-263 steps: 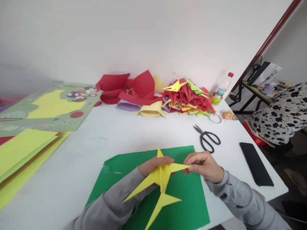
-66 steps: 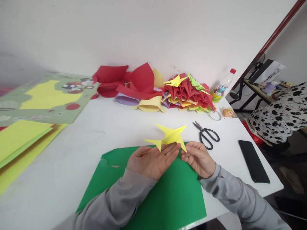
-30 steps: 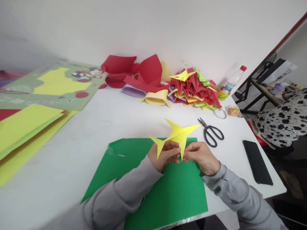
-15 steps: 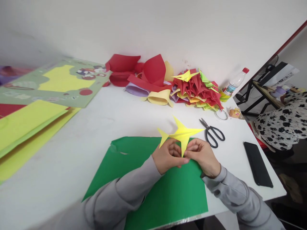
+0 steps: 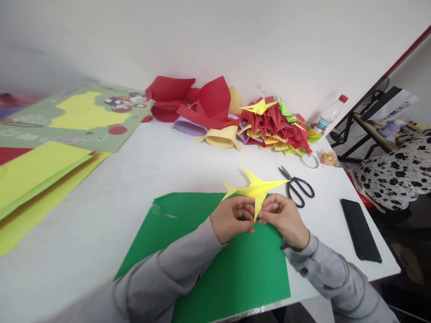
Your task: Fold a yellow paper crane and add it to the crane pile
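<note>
A yellow folded paper figure [image 5: 255,188] with several pointed arms is held up between both hands, above the far edge of a green paper sheet [image 5: 215,264] on the white table [image 5: 111,211]. My left hand [image 5: 231,218] pinches its lower part from the left, fingers curled. My right hand [image 5: 283,218] pinches it from the right, fingers curled too. Both forearms wear grey sleeves and cross the green sheet.
A heap of folded red, yellow and green paper shapes [image 5: 272,125] and curled red sheets [image 5: 202,103] lies by the wall. Black scissors [image 5: 296,186], a tape ring [image 5: 310,160], a plastic bottle [image 5: 328,119] and a black phone [image 5: 360,229] are at right. Yellow sheets [image 5: 37,179] lie left. A person in a black-and-white patterned top [image 5: 393,168] sits far right.
Over the last second both hands have closed in on the yellow figure's lower point and the figure has tilted slightly flatter. Earlier my left palm was open under it.
</note>
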A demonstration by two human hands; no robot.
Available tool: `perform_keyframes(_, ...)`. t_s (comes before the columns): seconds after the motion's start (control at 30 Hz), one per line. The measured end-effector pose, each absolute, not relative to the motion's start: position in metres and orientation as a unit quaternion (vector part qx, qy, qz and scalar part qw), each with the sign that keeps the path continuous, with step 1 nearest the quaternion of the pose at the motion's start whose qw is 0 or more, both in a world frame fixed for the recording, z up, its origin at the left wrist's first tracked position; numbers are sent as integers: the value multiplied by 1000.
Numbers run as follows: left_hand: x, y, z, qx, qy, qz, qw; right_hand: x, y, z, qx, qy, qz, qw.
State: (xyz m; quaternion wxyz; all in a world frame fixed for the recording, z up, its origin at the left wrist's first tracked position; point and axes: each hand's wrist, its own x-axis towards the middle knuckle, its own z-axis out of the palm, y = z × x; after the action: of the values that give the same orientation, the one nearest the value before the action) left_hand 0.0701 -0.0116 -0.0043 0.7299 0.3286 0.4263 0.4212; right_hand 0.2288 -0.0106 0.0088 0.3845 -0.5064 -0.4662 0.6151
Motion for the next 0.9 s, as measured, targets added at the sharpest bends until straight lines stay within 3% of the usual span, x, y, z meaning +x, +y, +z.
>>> perform_keyframes(0.2, 70, -14, -2, 374, 413, 464, 688, 231, -10, 7, -483, -470, 621, 400)
perform_keyframes(0.9, 68, -13, -2, 366, 433, 435, 699, 233, -8, 9, -488, -456, 634, 389)
